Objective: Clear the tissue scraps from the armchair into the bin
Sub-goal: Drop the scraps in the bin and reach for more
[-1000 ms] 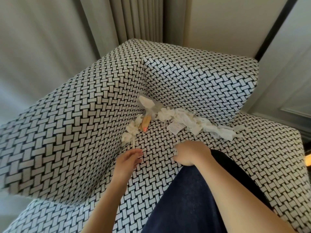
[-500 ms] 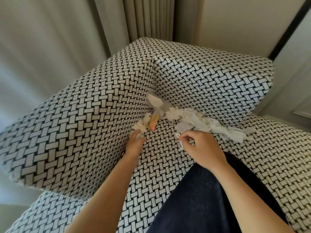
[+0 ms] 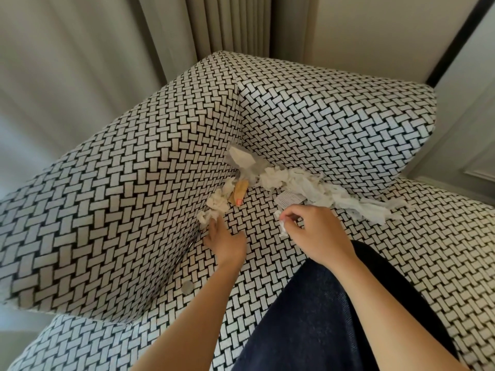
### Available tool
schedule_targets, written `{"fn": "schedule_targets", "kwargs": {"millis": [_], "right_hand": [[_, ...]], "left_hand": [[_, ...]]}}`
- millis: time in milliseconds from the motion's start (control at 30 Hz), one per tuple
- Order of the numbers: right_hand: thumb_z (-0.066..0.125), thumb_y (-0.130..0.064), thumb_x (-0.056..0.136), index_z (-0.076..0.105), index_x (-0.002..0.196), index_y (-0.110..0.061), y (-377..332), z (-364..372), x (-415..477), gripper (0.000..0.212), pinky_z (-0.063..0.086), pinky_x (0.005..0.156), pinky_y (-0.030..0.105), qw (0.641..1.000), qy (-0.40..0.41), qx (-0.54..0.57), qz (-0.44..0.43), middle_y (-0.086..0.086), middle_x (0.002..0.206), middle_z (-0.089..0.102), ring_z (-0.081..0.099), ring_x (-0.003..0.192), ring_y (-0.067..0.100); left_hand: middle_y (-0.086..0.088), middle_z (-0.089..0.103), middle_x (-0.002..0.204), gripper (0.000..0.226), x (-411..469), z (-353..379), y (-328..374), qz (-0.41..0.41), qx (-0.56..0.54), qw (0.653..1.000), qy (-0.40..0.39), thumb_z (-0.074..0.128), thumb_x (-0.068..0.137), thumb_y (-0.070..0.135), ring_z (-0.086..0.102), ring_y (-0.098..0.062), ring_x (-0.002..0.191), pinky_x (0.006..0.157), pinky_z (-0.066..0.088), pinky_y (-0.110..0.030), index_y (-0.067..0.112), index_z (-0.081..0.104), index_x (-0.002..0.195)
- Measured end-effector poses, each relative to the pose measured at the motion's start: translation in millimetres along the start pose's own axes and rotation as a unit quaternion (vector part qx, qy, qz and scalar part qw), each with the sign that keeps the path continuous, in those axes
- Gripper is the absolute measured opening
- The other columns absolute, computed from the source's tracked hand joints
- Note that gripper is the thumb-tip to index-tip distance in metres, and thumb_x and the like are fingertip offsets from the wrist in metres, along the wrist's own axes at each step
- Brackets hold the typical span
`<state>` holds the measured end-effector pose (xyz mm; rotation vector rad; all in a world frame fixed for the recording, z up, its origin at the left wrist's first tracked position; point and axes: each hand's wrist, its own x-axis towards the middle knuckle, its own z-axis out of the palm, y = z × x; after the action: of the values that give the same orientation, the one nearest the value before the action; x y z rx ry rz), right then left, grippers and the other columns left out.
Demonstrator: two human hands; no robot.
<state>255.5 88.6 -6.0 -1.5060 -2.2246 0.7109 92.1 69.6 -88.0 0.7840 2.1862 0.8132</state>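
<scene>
White tissue scraps (image 3: 302,184) lie heaped along the crease where the seat of the black-and-white woven armchair (image 3: 375,263) meets its backrest. A smaller clump of tissue (image 3: 214,207) sits by the left armrest, with a tan wrapper (image 3: 238,194) beside it. My left hand (image 3: 225,241) reaches into that clump, fingertips on the tissue. My right hand (image 3: 313,234) pinches a small tissue scrap (image 3: 282,228) between thumb and fingers, just in front of a small printed paper slip (image 3: 288,199). No bin is in view.
The armrest (image 3: 120,210) rises on the left and the backrest (image 3: 334,124) behind. A coin-like disc (image 3: 187,287) lies in the seat crease. My dark-trousered knee (image 3: 321,317) rests on the seat. Curtains (image 3: 227,22) hang behind.
Both hands moved forward toward the scraps. My left hand reached the left clump; my right hand picked up a small scrap off the seat.
</scene>
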Motion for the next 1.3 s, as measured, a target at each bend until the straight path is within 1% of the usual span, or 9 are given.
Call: {"fn": "schedule_targets", "kwargs": {"millis": [267,333,400,533,667,800,1000,1167,1300], "right_hand": [[0.052,-0.027,0.091,0.068,0.1,-0.027,-1,0,0,0.018,0.032,0.045,0.011,1.0,-0.007,0.004,-0.001,-0.014,0.092,0.069,0.049,0.054,-0.018],[0.052,-0.027,0.091,0.068,0.1,-0.027,0,1,0,0.018,0.032,0.046,0.011,1.0,-0.002,0.005,-0.006,-0.014,0.092,0.07,0.051,0.052,-0.012],[0.052,-0.028,0.091,0.068,0.1,-0.027,1,1,0,0.018,0.032,0.047,0.011,1.0,0.001,0.004,-0.006,-0.014,0.092,0.07,0.052,0.051,-0.01],[0.052,-0.028,0.091,0.068,0.101,-0.026,0,0,-1,0.019,0.029,0.044,0.011,1.0,-0.001,0.002,-0.009,-0.013,0.092,0.07,0.05,0.049,-0.012],[0.052,-0.026,0.092,0.069,0.101,-0.026,-1,-1,-2,0.019,0.033,0.042,0.012,1.0,-0.001,0.006,-0.005,-0.012,0.09,0.07,0.049,0.047,-0.012],[0.052,-0.026,0.092,0.07,0.1,-0.026,-1,-1,-1,0.019,0.037,0.046,0.012,1.0,-0.005,0.01,-0.001,-0.012,0.089,0.07,0.05,0.048,-0.011],[0.054,-0.028,0.091,0.069,0.101,-0.029,1,2,1,0.018,0.029,0.043,0.011,1.0,-0.004,0.007,0.007,-0.015,0.094,0.069,0.049,0.044,-0.007],[0.054,-0.029,0.09,0.069,0.099,-0.03,0,2,0,0.018,0.032,0.043,0.013,1.0,0.0,0.003,0.004,-0.016,0.092,0.069,0.048,0.042,-0.001],[0.054,-0.028,0.091,0.069,0.1,-0.029,1,2,0,0.018,0.031,0.045,0.011,1.0,0.0,0.008,0.005,-0.014,0.09,0.07,0.05,0.044,-0.005]], "left_hand": [[0.008,0.003,0.157,0.07,-5,-1,-22,0.096,-0.006,0.995,-0.022,0.055,0.087,0.007,0.0,-0.024,0.143,0.112,0.021,-0.032,0.03,0.026,0.146],[0.007,0.001,0.156,0.069,-6,-6,-21,0.08,-0.072,0.994,-0.005,0.055,0.087,0.002,0.02,-0.025,0.14,0.091,0.044,-0.018,0.037,0.033,0.141],[0.003,0.005,0.154,0.066,-2,-11,-16,0.032,-0.142,0.989,-0.007,0.055,0.087,0.003,0.041,-0.021,0.126,0.077,0.047,-0.021,0.041,0.038,0.138],[-0.001,0.027,0.148,0.055,17,-22,2,-0.064,-0.232,0.969,-0.055,0.053,0.09,0.014,0.038,-0.016,0.119,0.092,0.035,-0.031,0.038,0.039,0.138],[0.001,0.028,0.15,0.063,27,-19,13,-0.133,-0.278,0.947,-0.093,0.056,0.086,0.028,0.03,-0.025,0.134,0.107,0.029,-0.037,0.037,0.031,0.143],[0.002,0.049,0.132,0.06,78,18,-39,-0.159,-0.286,0.943,-0.066,0.061,0.045,0.049,0.045,-0.029,0.117,0.089,0.046,-0.052,0.064,0.054,0.103],[0.01,0.03,0.149,0.063,22,-9,-2,-0.071,-0.295,0.951,-0.052,0.059,0.072,0.022,0.026,-0.022,0.136,0.111,0.028,-0.048,0.039,0.047,0.132],[0.006,0.034,0.133,0.048,5,-10,-6,-0.005,-0.316,0.948,-0.031,0.062,0.082,0.006,0.037,-0.014,0.122,0.106,0.031,-0.037,0.041,0.058,0.113],[0.001,0.04,0.137,0.035,15,-14,0,-0.009,-0.338,0.937,-0.088,0.06,0.084,0.009,0.042,-0.014,0.12,0.104,0.035,-0.035,0.035,0.066,0.106]]}}
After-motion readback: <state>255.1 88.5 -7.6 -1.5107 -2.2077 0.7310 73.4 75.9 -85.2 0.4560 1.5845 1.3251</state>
